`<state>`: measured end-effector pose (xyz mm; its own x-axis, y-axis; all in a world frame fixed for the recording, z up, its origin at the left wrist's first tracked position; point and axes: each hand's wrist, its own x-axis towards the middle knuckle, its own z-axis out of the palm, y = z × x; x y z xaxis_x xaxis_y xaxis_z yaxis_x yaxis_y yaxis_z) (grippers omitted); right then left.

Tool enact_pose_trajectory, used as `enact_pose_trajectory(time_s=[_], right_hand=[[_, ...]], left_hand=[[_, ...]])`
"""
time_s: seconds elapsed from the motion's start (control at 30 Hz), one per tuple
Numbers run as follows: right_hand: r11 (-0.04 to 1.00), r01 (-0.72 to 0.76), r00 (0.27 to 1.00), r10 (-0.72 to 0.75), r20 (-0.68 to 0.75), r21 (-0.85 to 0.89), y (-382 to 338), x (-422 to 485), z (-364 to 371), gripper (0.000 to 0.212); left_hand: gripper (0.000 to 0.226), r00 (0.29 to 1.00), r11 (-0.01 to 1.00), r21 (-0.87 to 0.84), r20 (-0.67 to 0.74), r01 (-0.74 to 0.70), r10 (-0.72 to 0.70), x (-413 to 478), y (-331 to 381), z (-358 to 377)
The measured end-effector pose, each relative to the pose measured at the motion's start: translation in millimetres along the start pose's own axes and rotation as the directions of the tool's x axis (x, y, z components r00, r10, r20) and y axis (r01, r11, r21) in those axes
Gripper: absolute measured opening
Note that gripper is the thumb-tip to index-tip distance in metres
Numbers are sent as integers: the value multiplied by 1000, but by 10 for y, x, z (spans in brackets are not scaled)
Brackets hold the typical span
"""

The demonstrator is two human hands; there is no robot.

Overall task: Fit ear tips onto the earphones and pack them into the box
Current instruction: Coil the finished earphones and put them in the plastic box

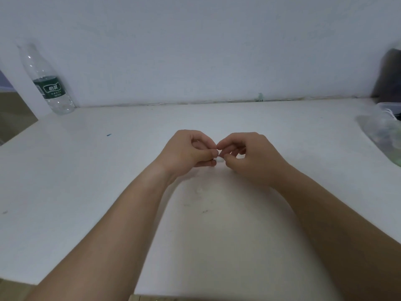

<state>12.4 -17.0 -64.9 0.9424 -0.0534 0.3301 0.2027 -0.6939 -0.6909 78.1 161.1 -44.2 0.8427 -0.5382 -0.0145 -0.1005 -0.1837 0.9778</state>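
Item: white piece (220, 159). Small and pale, held above the surface (108, 181) at mid-frame, between the fingertips of both hands. It was too small to tell whether it was an earphone, an ear tip, or both joined.

Left hand (186, 153): fingers curled, thumb and fingers pinching the white piece from the left side.

Right hand (253, 157): fingers curled, thumb and forefinger pinching the same piece from the right. The tips of the two hands nearly touched.

Forearms: both bare, reaching in from the near edge and converging at the piece.

Pale bit (198, 190): faint round spot on the surface, just nearer the person than the hands. It was too blurred to identify.

Surface: white, scuffed, with a small blue mark (109, 134) to the left.

Bottle (48, 83): clear plastic, green label, upright at the far left corner against the wall (206, 51).

Tub (388, 108): clear plastic, at the far right edge, contents unclear. A translucent greenish sheet (382, 137) lay just in front of it.

Dark object (388, 74): blurred, standing behind the tub.
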Motion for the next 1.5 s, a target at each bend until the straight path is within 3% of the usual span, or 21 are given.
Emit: enact_pose_trajectory(time_s=[0.2,0.3,0.37,0.43,0.57,0.77,0.83,0.93,1.03,1.27,1.5], right_hand=[[998,5,999,-2,-44,70,-13,-5,-4,13],[997,-29,997,35,-74,71,-2,0,-23,10],[998,-34,997,38,-70,49,-1,-8,-29,12],[999,-35,997,37,-64,35,-2,-13,-27,13],[999,-32,997,34,-72,18,9,-3,-21,11],[999,-30,995,34,-92,43,17,-1,-15,8],[997,-31,994,38,-104,68,20,6,-27,5],[989,-40,994,55,-99,145,13,9,-45,6],[974,-42,993,66,-101,224,2,13,-57,7],[951,-21,993,56,-105,308,-8,14,-73,7],[938,27,993,13,-113,346,-26,18,-64,7]], left_hand=[[11,999,993,-111,-32,39,-43,-12,34,-5],[10,999,981,190,-36,-30,38,-58,105,-125],[13,994,888,451,96,-89,51,-137,173,-215],[16,969,804,587,241,-97,-60,-217,214,-256],[21,925,699,713,295,-47,-239,-251,202,-300],[11,921,681,729,312,-74,-234,-235,158,-265],[9,944,752,655,290,-77,-156,-212,151,-269],[8,988,921,380,152,-85,28,-159,127,-245],[10,999,992,124,35,-32,28,-120,77,-174],[12,1000,975,-224,14,15,-12,-74,32,-108],[15,999,970,-241,47,27,-16,-57,10,-93]])
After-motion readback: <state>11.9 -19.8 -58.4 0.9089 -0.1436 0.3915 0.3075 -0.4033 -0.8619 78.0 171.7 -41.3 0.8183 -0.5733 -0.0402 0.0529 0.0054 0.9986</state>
